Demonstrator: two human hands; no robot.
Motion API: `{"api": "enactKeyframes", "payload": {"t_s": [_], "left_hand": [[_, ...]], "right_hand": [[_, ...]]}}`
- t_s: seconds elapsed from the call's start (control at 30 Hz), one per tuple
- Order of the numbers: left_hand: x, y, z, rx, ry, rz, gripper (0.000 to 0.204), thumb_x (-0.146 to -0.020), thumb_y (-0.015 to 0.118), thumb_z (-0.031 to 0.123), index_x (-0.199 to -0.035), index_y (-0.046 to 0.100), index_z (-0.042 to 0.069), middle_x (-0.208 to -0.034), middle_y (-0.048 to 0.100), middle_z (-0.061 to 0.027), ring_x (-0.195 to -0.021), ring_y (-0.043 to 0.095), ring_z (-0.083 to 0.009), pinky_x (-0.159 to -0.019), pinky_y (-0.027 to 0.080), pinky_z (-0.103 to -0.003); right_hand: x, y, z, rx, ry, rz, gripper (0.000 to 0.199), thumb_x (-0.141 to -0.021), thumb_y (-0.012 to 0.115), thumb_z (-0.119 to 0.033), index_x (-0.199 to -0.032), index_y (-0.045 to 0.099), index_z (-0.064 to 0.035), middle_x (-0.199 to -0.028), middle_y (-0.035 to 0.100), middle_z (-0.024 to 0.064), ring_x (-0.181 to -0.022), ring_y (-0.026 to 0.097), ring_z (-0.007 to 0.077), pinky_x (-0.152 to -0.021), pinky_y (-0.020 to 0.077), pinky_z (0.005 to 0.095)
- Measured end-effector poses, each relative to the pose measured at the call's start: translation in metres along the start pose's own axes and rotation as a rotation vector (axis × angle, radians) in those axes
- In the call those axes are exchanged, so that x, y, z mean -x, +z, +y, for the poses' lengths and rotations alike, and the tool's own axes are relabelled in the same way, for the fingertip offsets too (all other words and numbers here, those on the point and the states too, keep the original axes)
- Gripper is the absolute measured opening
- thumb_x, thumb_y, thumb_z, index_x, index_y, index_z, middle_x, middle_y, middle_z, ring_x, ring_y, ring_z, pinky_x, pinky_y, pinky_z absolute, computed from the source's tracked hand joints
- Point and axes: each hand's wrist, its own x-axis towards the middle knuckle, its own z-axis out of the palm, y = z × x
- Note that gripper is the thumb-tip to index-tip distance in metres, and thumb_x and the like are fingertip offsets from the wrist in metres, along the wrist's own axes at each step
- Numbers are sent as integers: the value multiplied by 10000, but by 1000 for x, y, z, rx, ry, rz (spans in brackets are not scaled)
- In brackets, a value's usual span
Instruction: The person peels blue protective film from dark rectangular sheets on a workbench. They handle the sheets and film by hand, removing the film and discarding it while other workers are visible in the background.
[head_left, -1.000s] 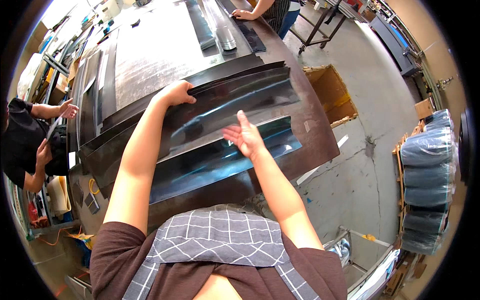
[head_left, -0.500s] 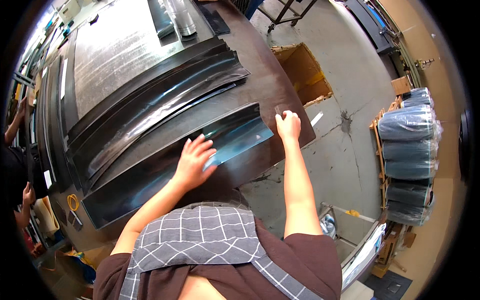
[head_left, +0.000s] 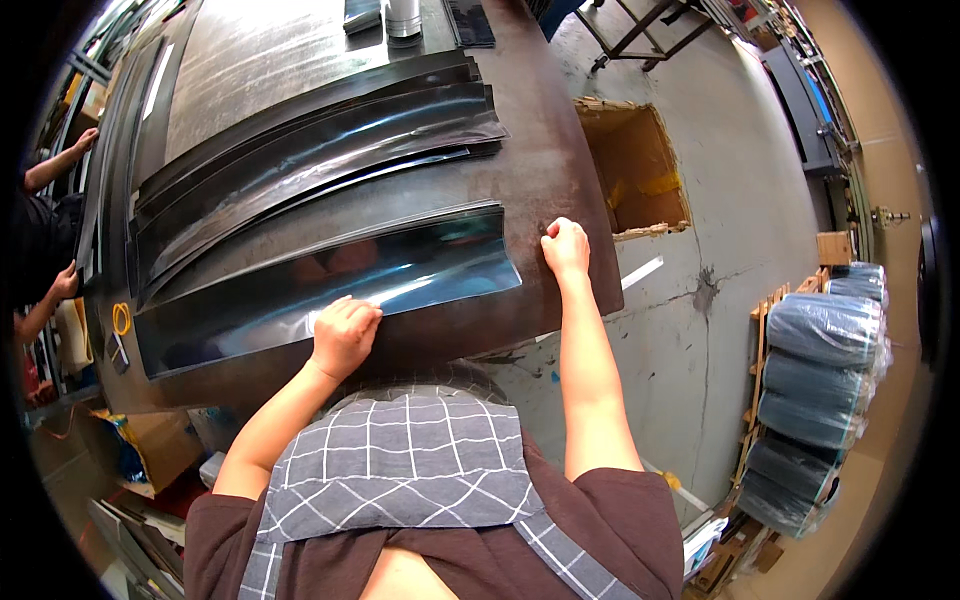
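Observation:
A long strip of dark glossy plastic sheet point(head_left: 430, 262) lies in front of me on the dark tabletop, its surface reflecting light. My left hand point(head_left: 346, 336) is at the near edge of this strip, its fingers curled and pressed together on the edge. Beyond the strip's right end, over the bare tabletop, my right hand point(head_left: 567, 248) is closed in a pinch. Whatever lies between its fingers is hidden. Farther back, a pile of similar dark strips point(head_left: 330, 150) lies across the table, the strips overlapping with slightly curled edges.
An open cardboard box point(head_left: 640, 170) stands on the floor past the table's right edge. Plastic-wrapped rolls point(head_left: 820, 335) are stacked on a pallet at the right. A yellow loop point(head_left: 121, 318) lies near the table's left corner. Another person's hands point(head_left: 65, 280) hold a strip at far left.
My left hand has gone from spread fingers above the strip to closed fingers at its near edge. My right hand stays closed. The view has shifted and turned slightly.

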Motion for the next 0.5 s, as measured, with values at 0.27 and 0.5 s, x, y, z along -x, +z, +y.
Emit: {"api": "enactKeyframes", "payload": {"t_s": [0.27,0.5], "left_hand": [[-54,6,41,150,-140,-172,366,-796,734,144,-1139,634,65,-1083,651,-130,-1002,630,-338,-838,524,-405],[-78,108,50,-200,-63,-313,620,-929,580,355,-1454,431,62,-1600,249,-140,-1484,195,-351,-1192,160,-522]], "right_hand": [[31,-32,-39,-298,-477,21,109,-892,620,-168,-922,595,-66,-845,675,159,-818,662,367,-734,527,451],[33,-21,-57,-204,-815,173,67,-854,660,-135,-899,645,-88,-814,641,85,-794,647,291,-694,530,396]]}}
